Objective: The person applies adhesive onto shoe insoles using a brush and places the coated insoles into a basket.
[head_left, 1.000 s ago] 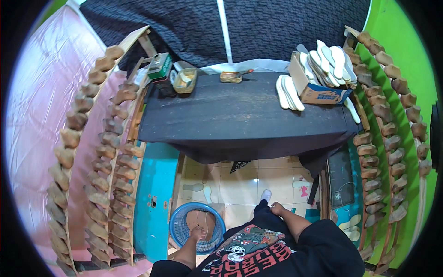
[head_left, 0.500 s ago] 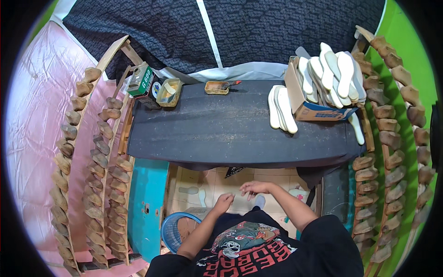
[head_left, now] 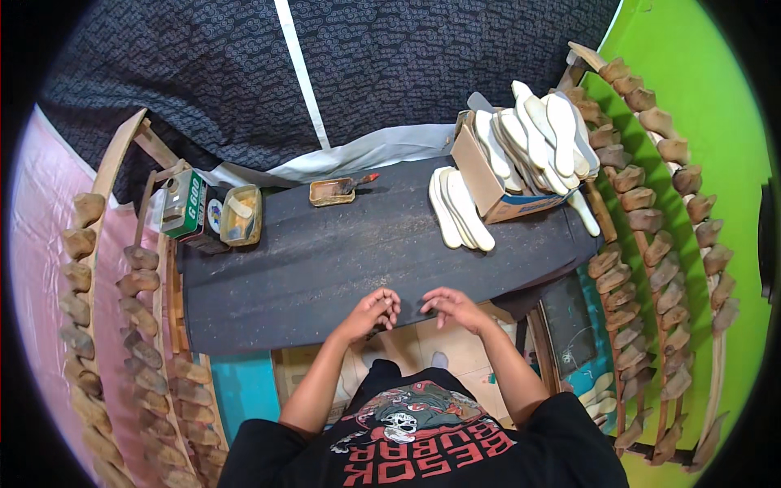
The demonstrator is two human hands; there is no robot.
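My left hand [head_left: 374, 314] and my right hand [head_left: 453, 307] hover at the near edge of a table covered with dark cloth [head_left: 325, 272]. They are a short gap apart, fingers loosely bent, and nothing shows in either one. Beyond my right hand, a few pale shoe insoles [head_left: 462, 213] lie side by side on the cloth. Next to them stands a cardboard box [head_left: 480, 175] heaped with more insoles [head_left: 533, 134]. Farther back is a small shallow tray [head_left: 325, 193] with a brush [head_left: 358, 182] resting across it.
At the table's left end stand a green and black tin [head_left: 195, 213] and a yellowish plastic tub [head_left: 254, 233]. Racks of brown wooden shoe lasts [head_left: 145, 282] flank the left side; similar racks [head_left: 639, 198] line the right. A dark curtain [head_left: 203, 89] hangs behind the table.
Both hands have risen and moved forward from over the floor to the table's near edge. My left hand's fingers have loosened. The view has shifted and tilted; the blue basket no longer shows.
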